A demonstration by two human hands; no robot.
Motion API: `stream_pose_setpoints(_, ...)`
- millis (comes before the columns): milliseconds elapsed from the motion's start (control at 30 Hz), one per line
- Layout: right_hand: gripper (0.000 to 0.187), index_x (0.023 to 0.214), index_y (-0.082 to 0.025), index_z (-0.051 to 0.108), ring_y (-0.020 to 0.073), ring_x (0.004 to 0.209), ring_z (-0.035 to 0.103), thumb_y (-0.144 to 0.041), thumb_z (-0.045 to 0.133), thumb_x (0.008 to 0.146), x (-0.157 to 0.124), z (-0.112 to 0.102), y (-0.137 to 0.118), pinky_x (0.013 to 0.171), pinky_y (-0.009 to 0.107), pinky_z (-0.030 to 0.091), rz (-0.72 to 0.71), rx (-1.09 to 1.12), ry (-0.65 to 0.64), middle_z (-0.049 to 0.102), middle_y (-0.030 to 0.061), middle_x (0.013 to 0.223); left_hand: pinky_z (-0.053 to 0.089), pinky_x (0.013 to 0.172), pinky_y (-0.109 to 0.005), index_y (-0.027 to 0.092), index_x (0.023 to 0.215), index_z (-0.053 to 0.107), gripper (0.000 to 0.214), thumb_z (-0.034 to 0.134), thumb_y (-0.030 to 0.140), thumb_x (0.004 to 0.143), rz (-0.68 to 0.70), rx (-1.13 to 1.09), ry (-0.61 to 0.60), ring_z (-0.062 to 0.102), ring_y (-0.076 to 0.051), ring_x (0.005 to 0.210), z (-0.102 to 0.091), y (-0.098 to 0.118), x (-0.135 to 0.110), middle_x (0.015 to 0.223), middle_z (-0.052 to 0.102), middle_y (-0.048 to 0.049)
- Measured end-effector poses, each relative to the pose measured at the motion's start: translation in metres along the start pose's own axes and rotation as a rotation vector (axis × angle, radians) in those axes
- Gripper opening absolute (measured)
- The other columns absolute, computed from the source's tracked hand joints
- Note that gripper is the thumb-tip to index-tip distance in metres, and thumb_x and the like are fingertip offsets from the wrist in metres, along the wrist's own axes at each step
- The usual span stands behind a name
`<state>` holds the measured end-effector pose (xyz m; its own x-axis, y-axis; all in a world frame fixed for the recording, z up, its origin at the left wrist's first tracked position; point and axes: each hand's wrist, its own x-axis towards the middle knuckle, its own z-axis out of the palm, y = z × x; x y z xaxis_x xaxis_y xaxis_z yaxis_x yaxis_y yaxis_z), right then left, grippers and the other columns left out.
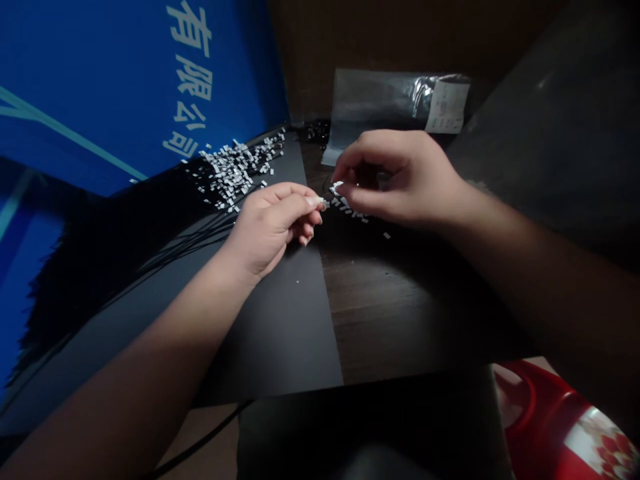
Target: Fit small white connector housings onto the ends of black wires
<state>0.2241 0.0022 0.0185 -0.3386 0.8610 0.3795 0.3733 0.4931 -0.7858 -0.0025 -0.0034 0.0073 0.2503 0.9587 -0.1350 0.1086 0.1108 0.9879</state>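
My left hand [273,227] is closed, thumb and forefinger pinching a small white piece [321,201] at their tips. My right hand [410,173] reaches in from the right with its thumb and forefinger nearly together around another small white piece [337,189]; how firmly they grip it is hard to see. Below those fingertips, more loose white pieces [353,213] lie on the dark wood-grain surface. To the left spreads a thick bundle of black wires [100,267], many of them ending in white tips [233,170].
A blue panel with white characters [190,80] stands behind the wires. Toward the back lies a clear plastic bag [375,100] with a white label [447,105]. A grey sheet [280,333] covers the left of the table. Something red [555,413] is below the table's edge at right.
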Motion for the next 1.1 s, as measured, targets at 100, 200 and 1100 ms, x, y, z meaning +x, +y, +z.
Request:
stream_pose_setpoints(100, 0.013, 0.096, -0.027, 0.081, 0.0235, 0.095, 0.068, -0.021, 0.085, 0.086, 0.001, 0.001, 0.002, 0.083, 0.033, 0.054, -0.062, -0.084, -0.062, 0.077, 0.0048, 0.098, 0.047, 0.052, -0.026, 0.021, 0.080, 0.069, 0.011, 0.078, 0.027, 0.079, -0.043, -0.098, -0.004, 0.060, -0.014, 0.061, -0.001, 0.001, 0.001, 0.074, 0.068, -0.0028)
stream_pose_setpoints(200, 0.006, 0.094, -0.027, 0.082, 0.0248, 0.097, 0.070, -0.023, 0.082, 0.089, 0.000, 0.004, 0.003, 0.086, 0.035, 0.054, -0.120, -0.095, -0.052, 0.076, 0.0060, 0.103, 0.045, 0.052, -0.026, 0.021, 0.080, 0.069, 0.012, 0.080, 0.025, 0.076, -0.084, -0.191, -0.026, 0.057, -0.013, 0.062, -0.001, 0.001, 0.002, 0.075, 0.067, -0.0019)
stream_pose_setpoints(1100, 0.017, 0.075, -0.017, 0.077, 0.0117, 0.051, 0.054, -0.026, 0.086, 0.085, 0.004, 0.023, -0.005, 0.046, 0.025, 0.042, 0.455, 0.439, -0.011, 0.070, 0.0030, 0.066, 0.053, 0.064, -0.028, 0.022, 0.091, 0.076, 0.012, 0.076, 0.033, 0.092, 0.303, 0.280, 0.144, 0.064, -0.014, 0.067, 0.000, -0.004, -0.005, 0.083, 0.074, -0.0015)
